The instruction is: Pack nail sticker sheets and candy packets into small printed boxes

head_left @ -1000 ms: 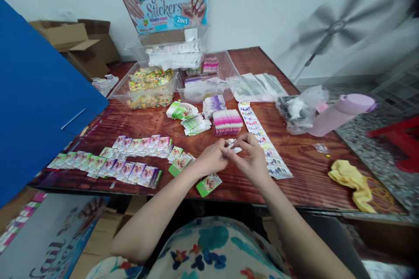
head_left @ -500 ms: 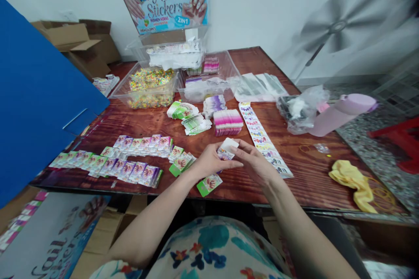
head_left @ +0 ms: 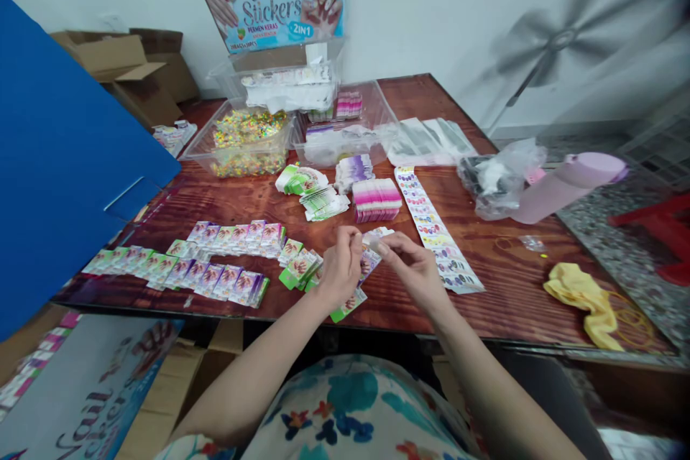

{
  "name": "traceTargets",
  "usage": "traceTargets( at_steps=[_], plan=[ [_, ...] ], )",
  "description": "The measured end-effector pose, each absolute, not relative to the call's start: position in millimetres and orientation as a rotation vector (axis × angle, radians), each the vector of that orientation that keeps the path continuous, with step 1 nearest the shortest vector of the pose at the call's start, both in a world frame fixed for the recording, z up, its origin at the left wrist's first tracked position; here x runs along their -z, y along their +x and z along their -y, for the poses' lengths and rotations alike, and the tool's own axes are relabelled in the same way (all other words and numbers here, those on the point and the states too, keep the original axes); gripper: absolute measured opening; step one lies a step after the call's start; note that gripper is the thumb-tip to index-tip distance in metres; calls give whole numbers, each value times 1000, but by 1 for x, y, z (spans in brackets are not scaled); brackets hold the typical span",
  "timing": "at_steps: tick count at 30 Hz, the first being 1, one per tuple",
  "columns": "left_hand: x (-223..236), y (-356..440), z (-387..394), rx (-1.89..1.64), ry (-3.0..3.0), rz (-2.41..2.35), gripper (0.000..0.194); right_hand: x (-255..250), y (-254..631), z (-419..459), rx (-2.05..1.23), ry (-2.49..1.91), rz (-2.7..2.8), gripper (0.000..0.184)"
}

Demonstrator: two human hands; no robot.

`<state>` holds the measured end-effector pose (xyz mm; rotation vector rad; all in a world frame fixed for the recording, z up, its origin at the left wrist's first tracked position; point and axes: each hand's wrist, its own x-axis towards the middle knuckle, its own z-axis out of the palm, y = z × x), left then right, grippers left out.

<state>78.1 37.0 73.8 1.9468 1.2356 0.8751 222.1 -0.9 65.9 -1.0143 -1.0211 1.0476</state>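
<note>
My left hand [head_left: 343,267] is closed, thumb and fingers pressed together; what is in it, if anything, is hidden. Facing it, my right hand [head_left: 414,267] pinches a small pale piece [head_left: 376,244], too blurred to name. Between the hands shows a purple card packet [head_left: 369,263] with a hand picture; I cannot tell whether it is held or lies on the table. A white printed sticker piece [head_left: 378,232] shows just beyond the fingertips. Green card packets [head_left: 300,266] lie left of my left hand, and another green packet [head_left: 348,304] lies under its wrist.
Overlapping packets [head_left: 215,279] line the table's left. Beyond my hands are pink card stacks [head_left: 376,200], green cards [head_left: 318,194] and a long sticker sheet [head_left: 434,230]. Behind stand clear tubs, one holding colourful candy [head_left: 248,133]. A pink bottle [head_left: 571,187] and yellow cloth [head_left: 582,298] are right.
Half a second ago a white printed card was between my hands. Now my left hand has closed and tilted upright, my fingertips are apart, and the purple packet shows between them.
</note>
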Motion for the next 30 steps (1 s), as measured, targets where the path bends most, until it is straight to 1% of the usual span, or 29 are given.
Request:
traceTargets(
  at_steps=[2,3,6,11,16,20,25,30],
  plan=[
    [-72,78,-35,-907,1963,-1274,21,-69,221,4,-881,-1048,1170,13],
    [-71,78,-35,-910,1984,-1276,20,-70,221,6,-855,-1058,1194,12],
    [-70,77,-33,-866,2047,-1259,21,-72,221,6,-927,-1126,1108,11],
    [-72,75,-31,-778,2102,-1225,23,-67,224,3,-1075,-1176,952,17],
    [-75,76,-30,-721,2101,-1207,25,-65,230,3,-1088,-1148,1019,18],
    [-76,77,-30,-744,2080,-1220,26,-71,234,8,-967,-1145,1250,18],
    [-83,78,-30,-758,2048,-1242,26,-73,233,17,-727,-1119,1489,27],
    [-86,77,-26,-736,2037,-1214,28,-68,231,22,-679,-1148,1529,27]
  ],
)
